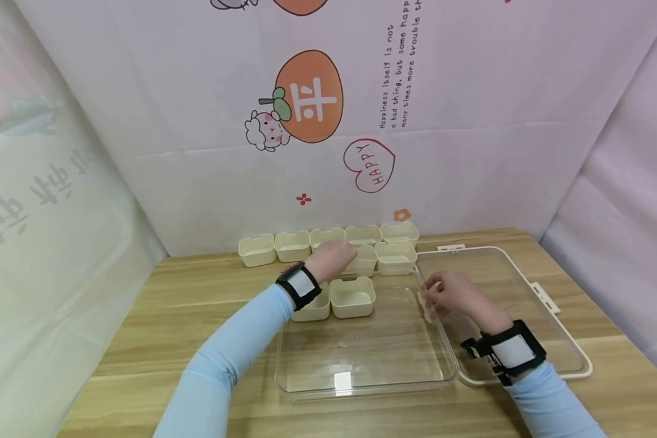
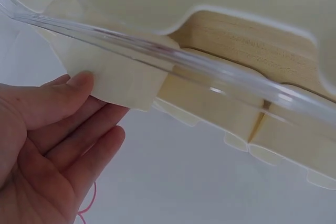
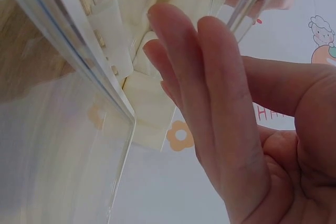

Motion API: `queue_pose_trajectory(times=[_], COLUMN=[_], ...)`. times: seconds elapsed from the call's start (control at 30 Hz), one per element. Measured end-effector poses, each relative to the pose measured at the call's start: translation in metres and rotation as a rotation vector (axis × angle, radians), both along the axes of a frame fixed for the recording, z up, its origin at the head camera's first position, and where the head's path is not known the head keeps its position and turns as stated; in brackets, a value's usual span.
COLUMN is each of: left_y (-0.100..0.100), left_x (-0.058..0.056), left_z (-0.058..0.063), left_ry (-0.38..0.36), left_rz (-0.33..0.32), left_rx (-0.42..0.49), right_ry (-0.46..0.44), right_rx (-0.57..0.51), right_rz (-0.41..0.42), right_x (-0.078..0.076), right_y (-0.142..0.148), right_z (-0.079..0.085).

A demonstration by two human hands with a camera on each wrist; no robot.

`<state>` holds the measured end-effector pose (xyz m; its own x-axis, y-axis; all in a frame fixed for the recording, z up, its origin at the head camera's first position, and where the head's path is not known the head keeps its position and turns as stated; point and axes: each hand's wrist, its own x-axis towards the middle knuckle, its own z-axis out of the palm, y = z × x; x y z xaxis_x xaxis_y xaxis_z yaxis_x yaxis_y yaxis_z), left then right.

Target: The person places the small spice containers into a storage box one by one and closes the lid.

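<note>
A clear plastic box (image 1: pixel 361 353) stands on the wooden table, with two small cream bins, one of them a nearer bin (image 1: pixel 353 298), at its far end. My left hand (image 1: pixel 330 258) reaches over the box's far edge and pinches a cream bin (image 2: pixel 118 72) between thumb and fingers. That bin is partly behind the clear rim (image 2: pixel 231 74) in the left wrist view. At the box's right side, my right hand (image 1: pixel 454 293) holds the wall near its clip, the long fingers (image 3: pixel 226 77) nearly straight outside it. The exact contact there is partly hidden.
Cream bins, including a left-end bin (image 1: pixel 257 250), line the back of the table by the printed cloth (image 1: pixel 197 194). A clear lid with a white rim (image 1: pixel 566 340) lies flat to the right of the box, its edge close to my right hand.
</note>
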<state>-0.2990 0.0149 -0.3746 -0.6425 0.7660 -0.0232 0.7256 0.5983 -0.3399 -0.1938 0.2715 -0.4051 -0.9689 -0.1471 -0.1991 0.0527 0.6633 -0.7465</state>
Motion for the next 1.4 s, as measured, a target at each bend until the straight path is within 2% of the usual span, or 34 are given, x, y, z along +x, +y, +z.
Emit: queue_pose_trajectory(times=[0.57,0.8,1.03,1.4], left_y=[-0.001,-0.003,-0.004,-0.007], left_x=[0.007,0.013,0.016,0.021], left_z=[0.009,0.013,0.013,0.013], left_ry=[0.025,0.071,0.108,0.206], left_rz=[0.001,-0.038,-0.059,-0.103], left_rx=[0.044,0.078,0.107,0.134], right_ry=[-0.019,-0.034,-0.025,-0.025], right_rx=[0.008,-0.015,0.010,-0.001], right_rz=[0.004,-0.004,0.007,-0.001], right_x=[0.000,0.001,0.001,-0.001], right_y=[0.001,0.000,0.000,0.000], right_z=[0.001,0.003,0.003,0.003])
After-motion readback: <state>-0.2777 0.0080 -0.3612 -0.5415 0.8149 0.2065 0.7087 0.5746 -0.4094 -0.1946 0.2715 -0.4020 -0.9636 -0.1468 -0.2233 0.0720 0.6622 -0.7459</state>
